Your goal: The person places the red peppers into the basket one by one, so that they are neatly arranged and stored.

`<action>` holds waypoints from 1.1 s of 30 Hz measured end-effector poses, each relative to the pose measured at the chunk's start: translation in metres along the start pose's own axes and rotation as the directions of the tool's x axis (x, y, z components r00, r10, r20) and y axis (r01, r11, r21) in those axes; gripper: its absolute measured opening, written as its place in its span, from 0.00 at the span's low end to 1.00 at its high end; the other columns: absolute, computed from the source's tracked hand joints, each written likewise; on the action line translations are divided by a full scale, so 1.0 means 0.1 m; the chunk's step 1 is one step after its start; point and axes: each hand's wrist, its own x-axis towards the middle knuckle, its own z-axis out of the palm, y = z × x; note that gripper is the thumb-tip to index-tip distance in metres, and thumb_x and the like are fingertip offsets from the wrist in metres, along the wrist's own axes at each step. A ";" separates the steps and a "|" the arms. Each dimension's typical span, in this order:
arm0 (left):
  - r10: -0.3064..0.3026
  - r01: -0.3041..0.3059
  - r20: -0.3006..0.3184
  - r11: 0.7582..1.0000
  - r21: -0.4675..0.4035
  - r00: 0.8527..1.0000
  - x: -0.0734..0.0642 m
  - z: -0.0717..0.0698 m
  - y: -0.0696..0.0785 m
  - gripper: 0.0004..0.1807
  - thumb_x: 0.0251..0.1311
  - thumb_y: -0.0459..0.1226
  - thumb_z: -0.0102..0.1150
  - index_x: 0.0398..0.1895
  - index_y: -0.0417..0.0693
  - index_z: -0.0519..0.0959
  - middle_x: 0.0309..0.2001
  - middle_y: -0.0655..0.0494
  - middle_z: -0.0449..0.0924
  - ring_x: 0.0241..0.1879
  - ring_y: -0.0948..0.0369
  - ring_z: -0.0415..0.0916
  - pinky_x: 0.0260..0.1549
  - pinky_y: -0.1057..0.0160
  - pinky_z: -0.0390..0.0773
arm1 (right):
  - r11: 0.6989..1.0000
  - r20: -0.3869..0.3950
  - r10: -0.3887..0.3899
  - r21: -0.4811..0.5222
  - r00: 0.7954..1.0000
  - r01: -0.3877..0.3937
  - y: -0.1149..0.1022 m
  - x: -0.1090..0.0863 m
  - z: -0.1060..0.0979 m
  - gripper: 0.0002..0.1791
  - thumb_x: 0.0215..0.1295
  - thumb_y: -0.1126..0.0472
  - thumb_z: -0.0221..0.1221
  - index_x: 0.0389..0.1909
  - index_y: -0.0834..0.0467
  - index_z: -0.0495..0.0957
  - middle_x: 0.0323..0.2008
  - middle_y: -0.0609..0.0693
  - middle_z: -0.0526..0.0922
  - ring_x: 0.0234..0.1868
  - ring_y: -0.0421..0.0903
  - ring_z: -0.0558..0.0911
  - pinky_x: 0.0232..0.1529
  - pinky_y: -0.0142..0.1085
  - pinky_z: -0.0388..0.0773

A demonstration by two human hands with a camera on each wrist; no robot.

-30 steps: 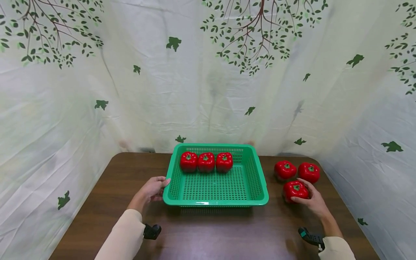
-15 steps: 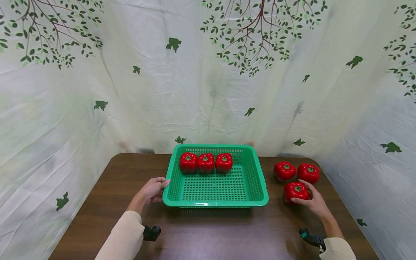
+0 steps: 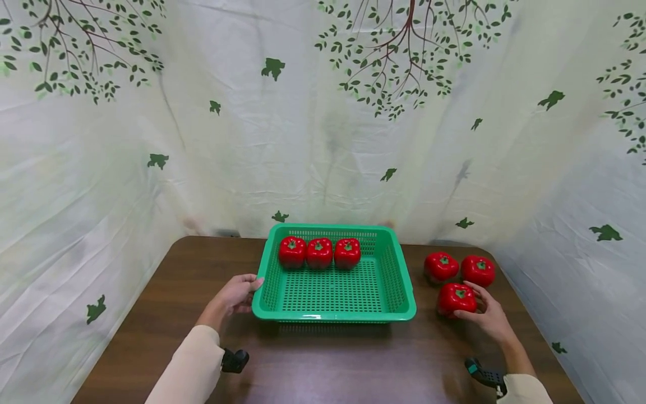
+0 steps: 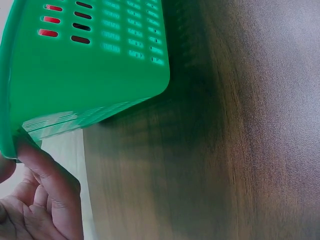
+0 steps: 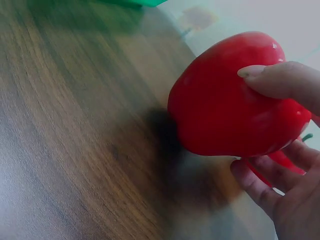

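Observation:
My left hand (image 3: 239, 294) pinches the left rim of a green perforated plastic basket (image 3: 335, 315). In the left wrist view, thumb and fingers (image 4: 52, 180) hold the basket's edge from both sides. Three red bell peppers (image 3: 319, 253) stand in a row along the basket's back. On the right, my right hand (image 3: 488, 315) grips another red bell pepper (image 3: 456, 298). The right wrist view has the thumb (image 5: 272, 80) on the pepper's near side and the fingers beneath or behind it. Whether this pepper touches the table I cannot tell.
Two more red bell peppers, one left (image 3: 441, 266) and one right (image 3: 478, 270), sit just beyond my right hand. The brown wooden table (image 3: 323, 365) ends at a pale leaf-print curtain (image 3: 323, 140) behind and at both sides.
The pepper in my right hand has shifted slightly to the left within the last half second. My left hand and the basket stay where they were.

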 end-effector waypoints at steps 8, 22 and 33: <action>0.001 -0.001 -0.001 1.000 0.011 1.000 0.01 -0.01 -0.01 0.22 0.72 0.43 0.47 0.57 0.32 0.68 0.39 0.47 0.78 0.33 0.55 0.76 0.34 0.59 0.79 | 1.000 -0.019 0.003 0.014 1.000 -0.003 -0.11 -0.03 0.01 0.42 0.61 0.58 0.65 0.71 0.62 0.53 0.64 0.69 0.61 0.60 0.67 0.65 0.47 0.43 0.76; -0.004 0.004 -0.005 1.000 -0.009 1.000 0.05 0.05 -0.05 0.20 0.72 0.41 0.48 0.56 0.33 0.70 0.36 0.50 0.77 0.32 0.56 0.74 0.32 0.60 0.78 | 0.999 -0.073 -0.045 0.013 0.996 0.046 -0.60 -0.01 -0.13 0.43 0.62 0.55 0.64 0.71 0.62 0.51 0.66 0.68 0.57 0.60 0.68 0.63 0.38 0.28 0.75; -0.010 0.010 -0.003 1.000 0.005 1.000 0.05 -0.01 -0.03 0.20 0.72 0.42 0.47 0.56 0.34 0.70 0.37 0.49 0.77 0.32 0.56 0.75 0.32 0.61 0.78 | 0.989 -0.157 -0.145 -0.002 0.977 0.147 -0.88 0.03 -0.02 0.41 0.63 0.55 0.64 0.72 0.57 0.55 0.63 0.62 0.63 0.54 0.51 0.68 0.38 0.24 0.76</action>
